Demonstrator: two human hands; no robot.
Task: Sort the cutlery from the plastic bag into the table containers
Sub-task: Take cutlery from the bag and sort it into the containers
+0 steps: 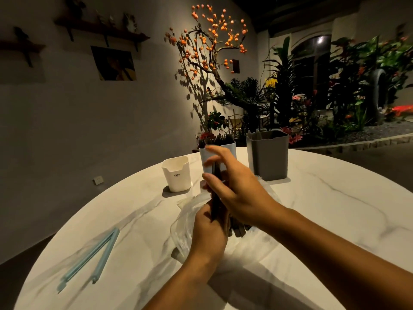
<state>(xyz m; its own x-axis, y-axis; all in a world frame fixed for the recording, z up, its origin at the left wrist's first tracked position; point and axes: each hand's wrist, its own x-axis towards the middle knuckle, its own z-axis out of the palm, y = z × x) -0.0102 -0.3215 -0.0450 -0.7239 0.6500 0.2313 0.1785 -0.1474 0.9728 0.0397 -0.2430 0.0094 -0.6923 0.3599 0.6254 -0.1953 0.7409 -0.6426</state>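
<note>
Dark sticks leave the bag, left hand grasping them, right hand loose-fingered; more remain bagged, sorting unfinished

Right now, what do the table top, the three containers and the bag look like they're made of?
Table top: looks like polished marble or a marble-look slab, white with grey veins and a soft sheen.
White container, light blue container and grey container: probably matte moulded plastic, with smooth walls and rounded corners.
Bag: thin clear plastic film, crinkled and see-through.
</note>
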